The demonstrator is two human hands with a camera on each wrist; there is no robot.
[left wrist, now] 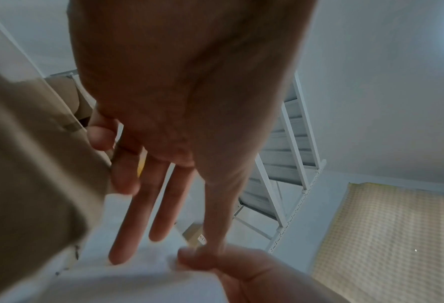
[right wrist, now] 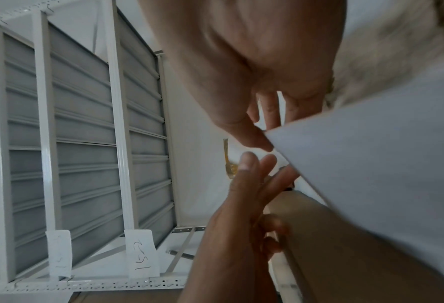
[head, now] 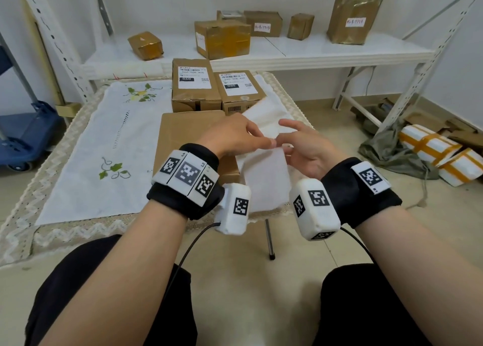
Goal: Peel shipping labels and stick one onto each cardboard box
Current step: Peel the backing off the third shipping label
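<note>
Both forearms reached forward from the near edge, wrists wrapped in black bands. The left hand [head: 235,133] was held palm down, thumb and forefinger pinched together. The right hand [head: 304,146] faced it, palm turned left, its thumb meeting the left fingertips, its fingers loosely spread.

Black wristbands [head: 360,191] carry white blocks [head: 187,175] printed with square black codes, trailing thin black cables [head: 183,256].
</note>
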